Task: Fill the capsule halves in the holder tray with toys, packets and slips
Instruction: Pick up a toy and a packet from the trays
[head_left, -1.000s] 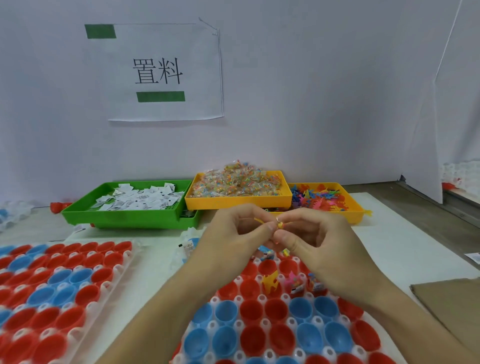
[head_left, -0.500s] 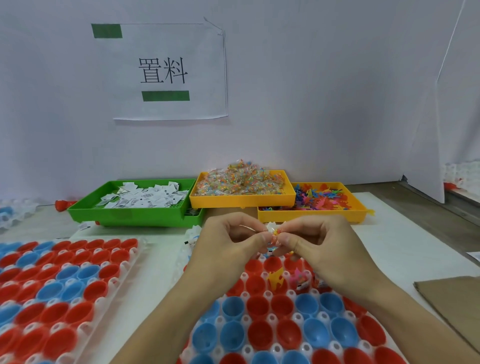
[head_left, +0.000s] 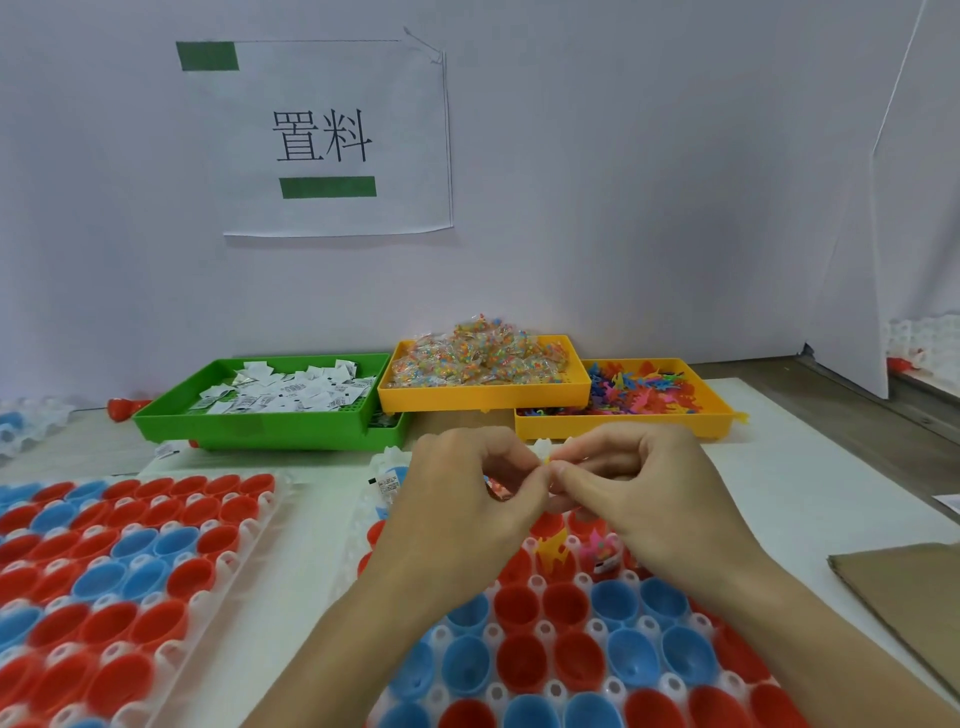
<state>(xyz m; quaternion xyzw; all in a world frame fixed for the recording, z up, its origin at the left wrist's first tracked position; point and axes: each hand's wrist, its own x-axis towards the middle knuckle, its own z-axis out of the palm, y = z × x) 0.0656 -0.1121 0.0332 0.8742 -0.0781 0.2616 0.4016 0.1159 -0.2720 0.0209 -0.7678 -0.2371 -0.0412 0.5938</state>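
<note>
My left hand (head_left: 462, 499) and my right hand (head_left: 639, 493) meet fingertip to fingertip above the far rows of the clear holder tray (head_left: 545, 631) of red and blue capsule halves. Both pinch a small yellow toy (head_left: 549, 460), mostly hidden by the fingers. Below the hands, a yellow toy (head_left: 553, 553) and a pink toy with a slip (head_left: 602, 553) sit in far-row halves. Supplies stand behind: a green tray of white slips (head_left: 270, 410), a yellow tray of packets (head_left: 483, 374), and a yellow tray of colourful toys (head_left: 639, 400).
A second holder tray (head_left: 119, 571) of red and blue halves lies to the left. A cardboard sheet (head_left: 904, 592) lies at the right edge. A white wall with a paper sign (head_left: 332, 135) closes the back. Loose clear trays (head_left: 26, 421) sit far left.
Both hands have sunk slightly toward the holder tray while still working the small yellow toy between their fingertips. The view has tilted and shifted a little.
</note>
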